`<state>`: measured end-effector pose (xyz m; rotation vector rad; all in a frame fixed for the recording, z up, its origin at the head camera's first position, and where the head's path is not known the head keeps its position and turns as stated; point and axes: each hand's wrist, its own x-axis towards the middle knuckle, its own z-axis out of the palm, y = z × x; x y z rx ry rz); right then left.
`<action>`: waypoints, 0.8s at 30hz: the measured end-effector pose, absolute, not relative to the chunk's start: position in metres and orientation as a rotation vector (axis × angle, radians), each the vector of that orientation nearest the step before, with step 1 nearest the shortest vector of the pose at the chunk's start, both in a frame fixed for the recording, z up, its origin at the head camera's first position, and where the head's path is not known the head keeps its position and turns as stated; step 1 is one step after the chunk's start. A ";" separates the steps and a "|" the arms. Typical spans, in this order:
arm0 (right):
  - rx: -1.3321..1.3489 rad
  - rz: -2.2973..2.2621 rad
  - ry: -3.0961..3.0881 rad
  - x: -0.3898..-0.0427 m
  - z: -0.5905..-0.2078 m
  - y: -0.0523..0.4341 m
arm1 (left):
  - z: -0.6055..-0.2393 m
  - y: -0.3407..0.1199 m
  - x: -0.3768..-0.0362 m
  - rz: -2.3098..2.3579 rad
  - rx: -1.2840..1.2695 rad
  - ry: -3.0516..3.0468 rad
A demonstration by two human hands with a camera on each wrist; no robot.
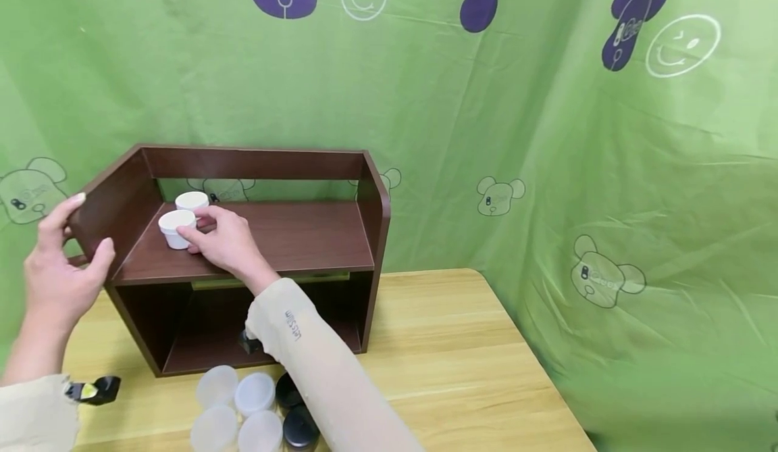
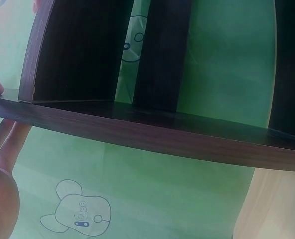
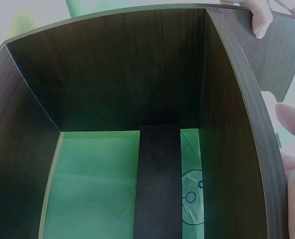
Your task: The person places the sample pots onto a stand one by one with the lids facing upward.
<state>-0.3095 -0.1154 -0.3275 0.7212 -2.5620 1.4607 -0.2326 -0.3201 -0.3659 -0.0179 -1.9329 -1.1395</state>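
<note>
On the upper level of the dark brown wooden desk shelf point(image 1: 304, 232), two small white round tubs stand at the left end. My right hand point(image 1: 227, 239) pinches the front white tub point(image 1: 176, 219) by its side, between thumb and fingers. Just behind it is the other white tub point(image 1: 191, 199). At the shelf's left side panel point(image 1: 124, 212), my left hand point(image 1: 61, 283) grips the front edge, its thumb on the near side. The left wrist view shows part of the left hand point(image 2: 3, 191) at that panel. Part of the pinched tub point(image 3: 271, 107) shows in the right wrist view.
Several round containers with frosted white lids point(image 1: 255, 392) are grouped on the wooden table point(image 1: 450, 364) before the shelf. Beside them are black-lidded ones point(image 1: 300, 428), partly covered by my right sleeve. A green printed curtain point(image 1: 425, 101) hangs behind and along the right.
</note>
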 end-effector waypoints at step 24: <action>0.709 1.519 -2.519 -0.307 -0.322 -0.105 | -0.364 -0.319 -0.231 -1.126 -0.022 -1.947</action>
